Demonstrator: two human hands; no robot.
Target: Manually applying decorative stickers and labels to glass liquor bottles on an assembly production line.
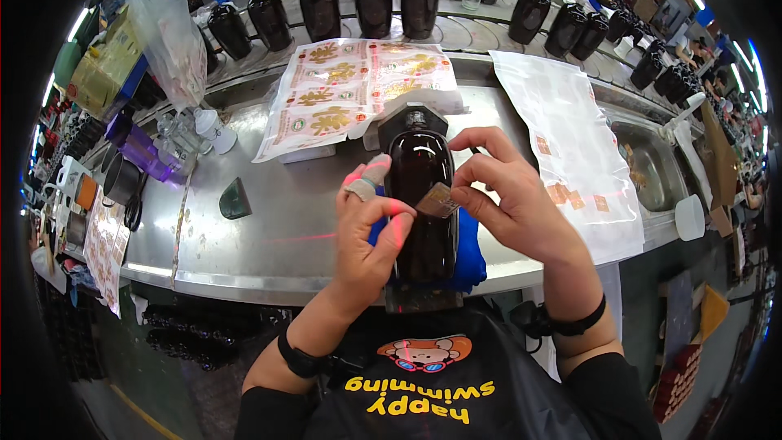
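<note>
A glossy dark bottle (422, 159) lies in front of me, its neck pointing away, in a dark holder (393, 126) with blue cloth (470, 257) beneath it. Over its middle is a small, shiny, brownish label (437, 202), tilted against the glass. My right hand (517, 200) pinches the label's right end between thumb and fingers. At the label's left corner, the thumb and a finger of my left hand (366, 232) come together in a pinch. Pale coverings wrap some left fingers. Whether the label touches the bottle is hard to tell.
Sheets of gold-patterned labels (326, 98) lie behind the bottle; a mostly bare backing sheet (562, 138) hangs at the right. Dark bottles (373, 0) line a conveyor (342, 28). A sink (648, 163) is far right. A green block (235, 200) and purple container (138, 147) sit left.
</note>
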